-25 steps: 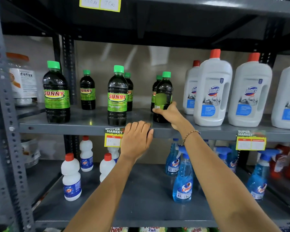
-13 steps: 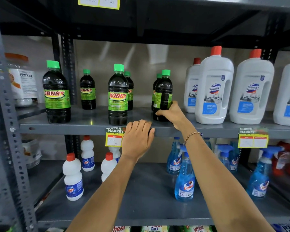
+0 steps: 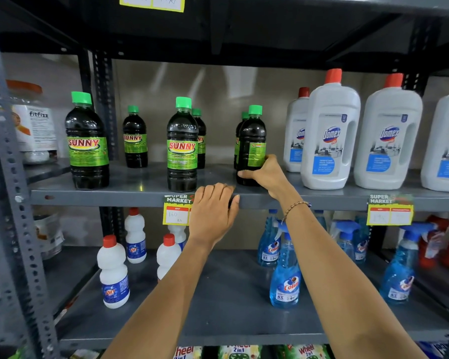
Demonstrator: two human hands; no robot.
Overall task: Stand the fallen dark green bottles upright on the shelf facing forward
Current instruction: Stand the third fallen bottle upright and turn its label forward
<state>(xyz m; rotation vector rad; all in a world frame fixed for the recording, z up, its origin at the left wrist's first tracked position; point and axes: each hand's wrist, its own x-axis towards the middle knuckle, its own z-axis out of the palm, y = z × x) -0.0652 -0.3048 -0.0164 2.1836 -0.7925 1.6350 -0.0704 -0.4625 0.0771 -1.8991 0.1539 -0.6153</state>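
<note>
Grey steel shelf [image 3: 140, 196] edge carries our left hand [image 3: 213, 216], fingers curled over it, holding nothing. Beyond, our right hand [image 3: 266, 174] is clamped low on the dark green bottle [image 3: 252, 146], upright near the front. Full and slick, we judge; low grip steadies it. Since half a second ago its label has turned further rightward.
</note>
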